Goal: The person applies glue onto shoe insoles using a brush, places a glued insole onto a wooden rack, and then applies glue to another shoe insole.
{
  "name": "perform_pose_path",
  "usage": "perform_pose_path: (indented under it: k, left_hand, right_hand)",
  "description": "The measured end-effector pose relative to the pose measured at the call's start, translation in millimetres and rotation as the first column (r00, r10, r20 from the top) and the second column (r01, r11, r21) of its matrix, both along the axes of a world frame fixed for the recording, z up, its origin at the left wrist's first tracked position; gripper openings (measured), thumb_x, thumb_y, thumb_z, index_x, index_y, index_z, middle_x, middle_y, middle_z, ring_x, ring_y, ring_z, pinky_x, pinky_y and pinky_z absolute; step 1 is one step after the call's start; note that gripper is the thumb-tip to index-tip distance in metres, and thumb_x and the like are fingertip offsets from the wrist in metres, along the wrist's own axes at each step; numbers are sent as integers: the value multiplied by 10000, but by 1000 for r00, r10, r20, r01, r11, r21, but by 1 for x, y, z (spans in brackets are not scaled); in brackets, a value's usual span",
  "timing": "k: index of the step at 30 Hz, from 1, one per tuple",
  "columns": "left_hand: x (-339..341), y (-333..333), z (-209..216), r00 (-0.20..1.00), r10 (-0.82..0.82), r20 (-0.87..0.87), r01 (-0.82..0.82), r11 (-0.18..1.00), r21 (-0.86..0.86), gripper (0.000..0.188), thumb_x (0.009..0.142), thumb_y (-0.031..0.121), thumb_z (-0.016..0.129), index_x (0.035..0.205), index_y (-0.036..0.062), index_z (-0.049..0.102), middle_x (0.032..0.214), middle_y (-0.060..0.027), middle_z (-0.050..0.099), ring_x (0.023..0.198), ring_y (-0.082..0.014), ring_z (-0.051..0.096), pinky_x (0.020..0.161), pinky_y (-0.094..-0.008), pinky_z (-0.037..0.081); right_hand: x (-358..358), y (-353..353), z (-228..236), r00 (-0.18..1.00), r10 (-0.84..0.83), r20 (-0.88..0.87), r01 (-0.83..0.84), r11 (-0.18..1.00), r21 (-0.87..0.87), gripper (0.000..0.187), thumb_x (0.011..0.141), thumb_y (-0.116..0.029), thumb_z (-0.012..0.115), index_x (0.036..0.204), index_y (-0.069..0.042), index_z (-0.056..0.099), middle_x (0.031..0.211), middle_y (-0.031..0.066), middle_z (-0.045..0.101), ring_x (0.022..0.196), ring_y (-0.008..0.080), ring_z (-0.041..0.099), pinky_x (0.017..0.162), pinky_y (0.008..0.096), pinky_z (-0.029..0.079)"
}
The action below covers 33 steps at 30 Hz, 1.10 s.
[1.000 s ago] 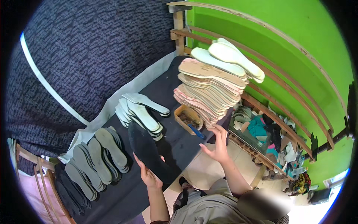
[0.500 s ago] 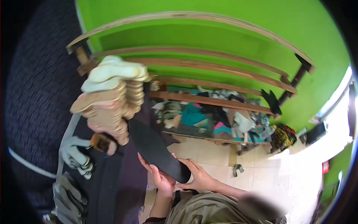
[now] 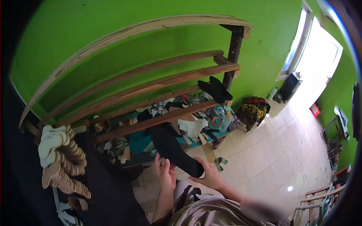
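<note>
A long black insole (image 3: 171,147) is tilted in front of me, its wide end pointing up toward the rack. My right hand (image 3: 209,174) grips its narrower heel end, with the thumb underneath and the fingers along the edge. Close against the insole's lower left edge is my left hand (image 3: 165,176), palm up, fingers loosely bent and apart; whether it touches the insole I cannot tell. At left, stacks of white and beige insoles (image 3: 56,162) stand on a dark-covered table (image 3: 109,192). A pair of black insoles (image 3: 215,89) rests on the rack's right end.
A wooden slatted rack (image 3: 162,86) stands along the green wall. Its low shelf carries scraps of material (image 3: 192,126) and a plastic bottle (image 3: 225,123). Right of it sit a colourful cloth bundle (image 3: 253,109) and a black speaker-like box (image 3: 290,86). A curved scrap (image 3: 221,163) lies on the tiled floor.
My view has swung right, bringing the doorway in and shifting the stacks toward the left edge. My left hand has loosened from under the insole; the right keeps hold of its heel end.
</note>
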State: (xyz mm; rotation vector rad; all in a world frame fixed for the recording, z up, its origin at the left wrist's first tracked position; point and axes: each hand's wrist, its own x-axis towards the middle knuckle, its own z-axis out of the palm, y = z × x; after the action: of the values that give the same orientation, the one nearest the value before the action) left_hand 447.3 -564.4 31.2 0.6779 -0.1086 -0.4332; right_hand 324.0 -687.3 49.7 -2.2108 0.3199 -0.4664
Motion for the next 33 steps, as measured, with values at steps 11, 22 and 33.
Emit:
perform_pose_path:
  k: [11, 22, 33]
  left_hand:
    - [115, -151, -64, 948, -303, 94, 230, 860, 455, 396, 828, -25, 620, 1165, 57, 428, 954, -61, 560, 833, -118, 557, 722, -247, 494]
    - [232, -297, -86, 914, -402, 59, 251, 672, 697, 378, 833, 1, 628, 1157, 26, 434, 960, -57, 536, 841, -127, 556, 747, -267, 508]
    - [268, -332, -133, 860, -510, 27, 273, 503, 820, 441, 863, 112, 641, 1254, 9, 467, 1154, -62, 529, 1009, -153, 526, 869, -316, 449]
  right_hand:
    - [64, -136, -54, 956, -294, -4, 292, 952, -93, 739, 642, -239, 775, 1286, -108, 438, 1180, 152, 482, 1092, 347, 448, 931, 425, 381]
    - [163, -240, -81, 882, -470, 11, 465, 867, -179, 700, 670, -259, 767, 1265, -63, 453, 1192, 133, 522, 1089, 326, 472, 928, 415, 389]
    - [182, -257, -79, 801, -599, -3, 580, 776, -247, 606, 696, -256, 736, 1220, -76, 490, 1197, 94, 540, 1055, 291, 479, 931, 397, 367]
